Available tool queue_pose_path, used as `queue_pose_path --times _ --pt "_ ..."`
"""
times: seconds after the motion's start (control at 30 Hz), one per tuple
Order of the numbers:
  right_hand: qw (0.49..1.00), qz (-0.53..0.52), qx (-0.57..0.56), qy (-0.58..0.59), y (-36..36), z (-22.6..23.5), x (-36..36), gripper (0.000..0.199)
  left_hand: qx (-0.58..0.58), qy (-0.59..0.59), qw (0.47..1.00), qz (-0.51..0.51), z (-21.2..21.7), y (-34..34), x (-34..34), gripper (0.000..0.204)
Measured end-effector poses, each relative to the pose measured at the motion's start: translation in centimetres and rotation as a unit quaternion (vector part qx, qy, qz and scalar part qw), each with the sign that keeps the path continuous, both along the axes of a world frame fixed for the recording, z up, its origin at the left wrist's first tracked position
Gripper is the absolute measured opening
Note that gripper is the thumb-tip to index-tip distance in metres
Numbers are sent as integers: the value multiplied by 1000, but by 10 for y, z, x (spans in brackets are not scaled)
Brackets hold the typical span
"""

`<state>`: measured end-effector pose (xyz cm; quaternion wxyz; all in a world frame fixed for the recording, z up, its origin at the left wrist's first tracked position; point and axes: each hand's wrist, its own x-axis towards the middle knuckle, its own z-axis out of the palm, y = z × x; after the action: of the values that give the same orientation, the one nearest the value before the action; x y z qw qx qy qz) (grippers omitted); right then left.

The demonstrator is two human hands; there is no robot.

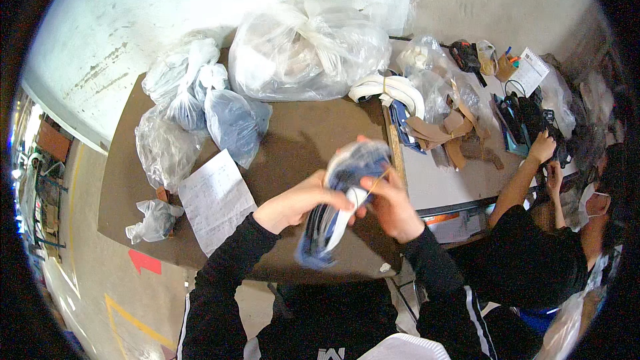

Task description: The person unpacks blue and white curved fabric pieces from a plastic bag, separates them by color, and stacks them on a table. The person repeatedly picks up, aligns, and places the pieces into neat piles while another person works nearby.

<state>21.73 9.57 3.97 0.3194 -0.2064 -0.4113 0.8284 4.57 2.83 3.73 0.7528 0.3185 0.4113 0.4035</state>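
Observation:
Over the brown table, I hold a bundle of blue, black and white strips point(325, 223) between my two hands, slightly blurred by motion. My left hand point(308, 198) grips it from the left, the thumb lying across its middle. On the other side my right hand point(392, 201) is closed, its thumb and fingers at the bundle's right edge. A thin yellowish band point(378, 181) shows by the right fingertips; how it runs behind the bundle is hidden. The bundle is tilted, with its upper end curving away from me.
Large clear bags point(310, 53) and blue-grey filled bags point(230, 117) line the back. A written sheet point(217, 201) lies left, near a small bag point(155, 220). Right, a white table point(433, 187) bears tied white strips point(393, 87) and brown pieces point(457, 127); a co-worker point(533, 253) handles black items there.

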Motion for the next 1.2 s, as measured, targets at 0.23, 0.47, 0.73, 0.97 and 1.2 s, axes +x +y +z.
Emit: queue_pose_path --times 0.23,0.47,0.73,0.97,1.2 --pt "803 298 485 -177 11 41 -11 81 172 94 969 -151 -34 -27 12 23" --pt "634 289 712 -87 -20 71 9 37 -3 136 985 107 -32 10 -20 23" --pt "935 -18 275 -223 29 -7 9 38 145 -105 970 166 -35 0 -42 58" --pt "896 16 370 -245 3 -29 -49 75 84 -208 950 216 -46 -2 -24 77" --pt "895 -174 355 -207 -4 -29 -74 62 169 -240 899 324 -52 -3 -20 44"
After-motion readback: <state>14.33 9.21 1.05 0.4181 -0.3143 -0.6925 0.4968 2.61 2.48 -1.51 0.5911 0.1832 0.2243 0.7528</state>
